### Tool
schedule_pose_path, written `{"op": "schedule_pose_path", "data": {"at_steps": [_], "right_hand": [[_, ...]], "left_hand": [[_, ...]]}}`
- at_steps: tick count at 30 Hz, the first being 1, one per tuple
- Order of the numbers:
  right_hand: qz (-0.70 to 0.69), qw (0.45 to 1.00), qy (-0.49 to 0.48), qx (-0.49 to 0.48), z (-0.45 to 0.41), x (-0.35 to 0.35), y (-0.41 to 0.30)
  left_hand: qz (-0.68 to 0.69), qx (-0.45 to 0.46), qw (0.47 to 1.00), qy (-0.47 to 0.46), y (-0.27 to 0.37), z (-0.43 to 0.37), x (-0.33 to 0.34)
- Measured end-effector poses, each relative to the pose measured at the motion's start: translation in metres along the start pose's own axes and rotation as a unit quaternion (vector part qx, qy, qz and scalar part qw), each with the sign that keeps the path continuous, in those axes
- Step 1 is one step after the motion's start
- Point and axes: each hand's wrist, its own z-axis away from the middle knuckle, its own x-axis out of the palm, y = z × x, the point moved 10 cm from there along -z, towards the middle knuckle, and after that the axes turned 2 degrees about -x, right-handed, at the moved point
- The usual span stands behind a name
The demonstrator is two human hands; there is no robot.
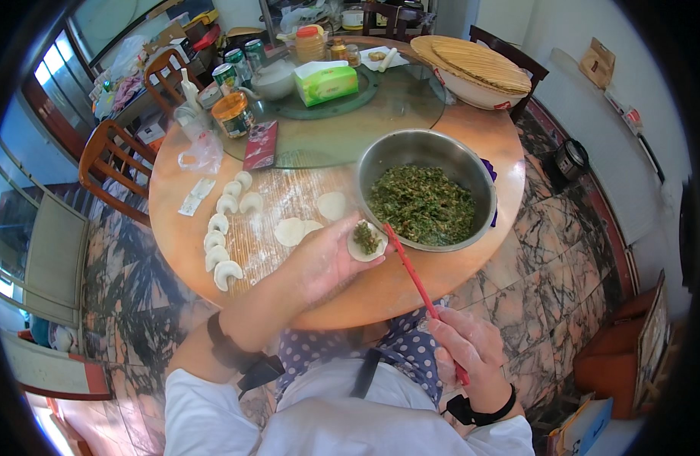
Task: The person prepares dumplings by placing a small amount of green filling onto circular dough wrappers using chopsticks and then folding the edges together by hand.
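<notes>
My left hand [327, 256] holds a round dough wrapper [354, 249] with a mound of chopped green filling [366, 237] on it. In my right hand [469, 347] are red chopsticks [412, 273], their tips at the wrapper's right edge. Just beyond stands a steel bowl [429, 137] partly filled with the same green filling [421, 205]. Flat wrappers [331, 206] lie on a floured slatted mat [270, 219], some overlapping behind my left forearm. Along the mat's left side curves a row of several folded dumplings [216, 256].
A glass turntable [321, 137] bears a green tissue box [327, 85] and a grey teapot [273, 80]. At the left are an orange-lidded jar [233, 114], a plastic bag [204, 151] and a red booklet [261, 145]. A basin with a slatted cover [475, 62] stands back right.
</notes>
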Motion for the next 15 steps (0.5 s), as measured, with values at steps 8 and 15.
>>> {"op": "schedule_pose_path", "data": {"at_steps": [8, 15], "right_hand": [[-0.023, 0.999, 0.001, -0.026, 0.009, 0.005, -0.005], [-0.051, 0.985, 0.121, 0.112, 0.021, -0.018, 0.022]], "left_hand": [[-0.005, 0.008, 1.0, -0.024, -0.003, -0.004, -0.006], [0.005, 0.007, 1.0, -0.008, -0.008, -0.001, -0.014]]}}
